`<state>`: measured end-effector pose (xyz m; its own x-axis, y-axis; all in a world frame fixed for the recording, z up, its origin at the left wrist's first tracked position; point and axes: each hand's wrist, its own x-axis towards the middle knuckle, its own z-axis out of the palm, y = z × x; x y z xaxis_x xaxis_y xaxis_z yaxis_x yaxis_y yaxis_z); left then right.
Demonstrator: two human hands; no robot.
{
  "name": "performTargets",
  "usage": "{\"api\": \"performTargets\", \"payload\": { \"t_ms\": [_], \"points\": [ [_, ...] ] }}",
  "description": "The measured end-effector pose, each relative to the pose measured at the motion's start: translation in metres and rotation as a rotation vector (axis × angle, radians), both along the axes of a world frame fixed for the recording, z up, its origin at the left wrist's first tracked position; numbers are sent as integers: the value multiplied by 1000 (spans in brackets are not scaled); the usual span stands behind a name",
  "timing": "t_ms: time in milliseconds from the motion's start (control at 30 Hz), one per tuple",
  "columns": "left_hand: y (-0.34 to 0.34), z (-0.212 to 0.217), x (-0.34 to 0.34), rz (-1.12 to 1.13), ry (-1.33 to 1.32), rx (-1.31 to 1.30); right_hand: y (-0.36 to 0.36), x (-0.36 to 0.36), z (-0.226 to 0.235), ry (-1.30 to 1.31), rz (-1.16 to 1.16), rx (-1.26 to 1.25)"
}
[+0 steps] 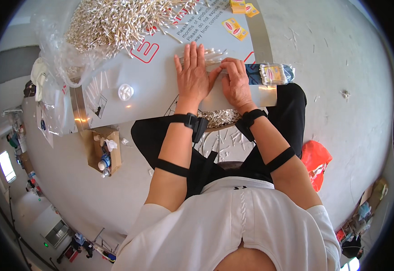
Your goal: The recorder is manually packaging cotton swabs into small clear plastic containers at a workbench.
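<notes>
A loose row of cotton swabs (pixel 214 56) is lying on the grey table (pixel 156 88), at two o'clock from the left hand (pixel 191 77) and eleven from the right hand (pixel 236 83); its long axis is running roughly nine to three. The left hand, the nearer, is lying flat and ungrasping, fingers straight. The right hand is curling its fingers near the left thumb, and whether it is pinching anything cannot be told. Its knuckles are hiding the fingertips, and the left fingers are perhaps covering some swab ends.
</notes>
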<state>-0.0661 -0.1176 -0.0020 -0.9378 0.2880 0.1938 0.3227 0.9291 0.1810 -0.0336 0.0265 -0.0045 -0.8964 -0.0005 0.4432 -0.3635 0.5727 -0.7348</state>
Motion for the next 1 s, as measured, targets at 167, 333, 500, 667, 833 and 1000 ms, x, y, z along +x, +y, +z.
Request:
{"api": "performTargets", "payload": {
  "t_ms": [167, 333, 500, 667, 833, 1000],
  "points": [
    [4, 6, 16, -44, -113, -16, 4, 2, -8, -101, -100, -215],
    [4, 8, 40, -60, -166, 11, 3, -2, -7, -110, -156, -433],
    [-11, 1, 28, -10, -9, 197, 5, -10, 1, -85, -169, -444],
    [-26, -6, 17, 200, -7, 1033, 6, -27, -4, -76, -122, -519],
    [-6, -14, 14, 142, -76, 1206, -18, -18, -11, -173, -85, -656],
    [-7, -12, 19, 149, -59, 1332, -8, 2, -3, -222, -114, -682]
  ]
}}
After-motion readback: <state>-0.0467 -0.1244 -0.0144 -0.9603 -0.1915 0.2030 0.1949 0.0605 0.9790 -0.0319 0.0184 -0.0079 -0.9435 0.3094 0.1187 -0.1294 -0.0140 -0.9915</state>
